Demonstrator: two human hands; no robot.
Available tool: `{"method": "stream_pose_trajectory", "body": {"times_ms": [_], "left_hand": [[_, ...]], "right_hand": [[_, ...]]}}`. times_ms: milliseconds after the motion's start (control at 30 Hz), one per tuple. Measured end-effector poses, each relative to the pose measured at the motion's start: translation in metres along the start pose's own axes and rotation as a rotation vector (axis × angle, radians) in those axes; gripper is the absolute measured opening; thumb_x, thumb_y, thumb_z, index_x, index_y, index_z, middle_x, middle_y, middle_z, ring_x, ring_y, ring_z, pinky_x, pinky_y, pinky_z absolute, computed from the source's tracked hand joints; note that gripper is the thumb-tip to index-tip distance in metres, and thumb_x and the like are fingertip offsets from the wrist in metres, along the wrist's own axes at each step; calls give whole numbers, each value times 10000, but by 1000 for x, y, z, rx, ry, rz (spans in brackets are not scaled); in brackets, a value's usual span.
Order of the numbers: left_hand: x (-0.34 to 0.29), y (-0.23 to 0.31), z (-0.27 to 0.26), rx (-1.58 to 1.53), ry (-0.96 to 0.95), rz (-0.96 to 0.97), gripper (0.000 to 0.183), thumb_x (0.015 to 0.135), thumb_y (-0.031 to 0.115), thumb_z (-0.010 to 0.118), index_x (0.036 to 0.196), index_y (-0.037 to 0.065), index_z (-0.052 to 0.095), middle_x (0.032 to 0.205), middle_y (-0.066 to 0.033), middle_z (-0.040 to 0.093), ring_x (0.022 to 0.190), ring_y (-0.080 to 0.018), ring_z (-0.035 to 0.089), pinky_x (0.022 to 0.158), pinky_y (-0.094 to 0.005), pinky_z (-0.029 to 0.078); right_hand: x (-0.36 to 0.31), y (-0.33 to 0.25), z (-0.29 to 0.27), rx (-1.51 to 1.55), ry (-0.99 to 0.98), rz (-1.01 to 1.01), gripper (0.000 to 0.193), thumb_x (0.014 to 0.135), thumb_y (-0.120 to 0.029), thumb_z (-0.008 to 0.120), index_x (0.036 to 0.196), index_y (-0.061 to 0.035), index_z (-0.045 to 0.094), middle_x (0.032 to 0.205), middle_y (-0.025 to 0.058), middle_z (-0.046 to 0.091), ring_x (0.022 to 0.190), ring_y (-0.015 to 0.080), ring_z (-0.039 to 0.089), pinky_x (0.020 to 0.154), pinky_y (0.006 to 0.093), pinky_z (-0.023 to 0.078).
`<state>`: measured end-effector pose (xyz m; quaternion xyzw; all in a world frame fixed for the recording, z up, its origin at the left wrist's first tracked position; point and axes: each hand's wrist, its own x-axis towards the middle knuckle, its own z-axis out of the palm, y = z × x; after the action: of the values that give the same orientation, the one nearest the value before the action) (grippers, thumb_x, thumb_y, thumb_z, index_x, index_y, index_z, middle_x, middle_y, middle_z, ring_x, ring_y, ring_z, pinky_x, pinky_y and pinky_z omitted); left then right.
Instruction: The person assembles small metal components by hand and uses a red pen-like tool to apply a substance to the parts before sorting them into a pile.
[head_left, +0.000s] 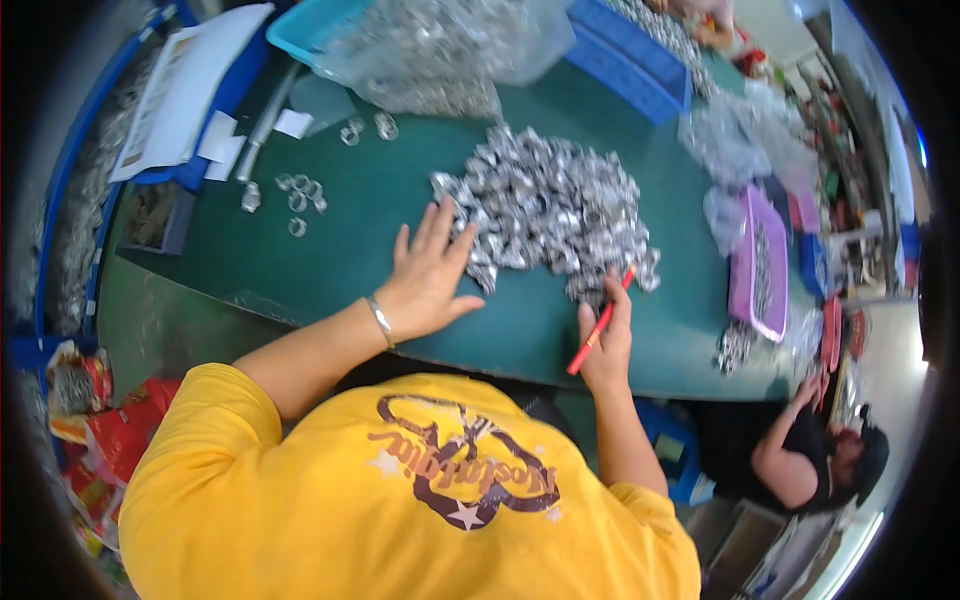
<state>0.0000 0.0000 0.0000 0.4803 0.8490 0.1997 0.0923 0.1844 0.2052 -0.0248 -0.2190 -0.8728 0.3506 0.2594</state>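
Observation:
A heap of small silver ring-shaped metal parts [555, 200] lies on the green tabletop [380, 190] in front of me. Palm down with fingers spread, my left hand [428, 278] rests at the heap's left edge, fingertips at the outer parts. A red pen [582, 356] slants through the grip of my right hand [609, 352], which is at the heap's near right edge. Those fingertips reach the nearest parts; whether they also pinch one cannot be made out.
Several loose rings [298, 200] lie to the left. Behind the heap are a bulging clear plastic bag [440, 50] and a blue tray [635, 60]. A purple basket [742, 262] stands at right, with a co-worker [800, 455] beyond the table's near right side.

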Motion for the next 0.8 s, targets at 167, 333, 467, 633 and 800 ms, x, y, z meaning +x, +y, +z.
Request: {"method": "stream_pose_trajectory", "body": {"times_ms": [167,333,467,633,800], "left_hand": [[6,13,16,-163,60,86,729,709,234,736,1321,51,384,1477,-221,137,1366,-385,162,1045,-572,179],[6,12,2,-210,187,88,483,723,156,713,1167,60,546,1402,-189,337,1314,-357,301,1045,-479,245],[10,16,-3,-303,367,154,283,727,61,684,1003,39,624,1285,-173,474,1181,-325,463,956,-372,381],[16,27,-5,-476,332,245,218,741,-3,649,956,12,619,1166,-172,538,1056,-297,553,867,-346,457],[17,34,-3,-530,286,270,191,745,-47,631,924,19,617,1092,-137,575,905,-217,609,754,-283,491]], "right_hand": [[0,-10,-29,298,-77,98,356,862,-20,563,1197,-2,444,1301,183,483,1172,247,491,986,334,372],[1,7,-38,260,184,151,190,862,18,553,1046,9,508,1003,91,597,886,124,567,776,240,457],[14,8,-34,202,182,162,201,806,41,601,984,-17,527,894,66,602,794,118,572,718,244,470],[35,-12,-15,142,98,156,218,735,0,688,907,-23,555,798,80,599,733,168,583,685,273,474],[48,-7,-5,-72,94,102,259,659,-29,728,853,-37,556,721,92,580,658,267,549,628,363,458]]}}
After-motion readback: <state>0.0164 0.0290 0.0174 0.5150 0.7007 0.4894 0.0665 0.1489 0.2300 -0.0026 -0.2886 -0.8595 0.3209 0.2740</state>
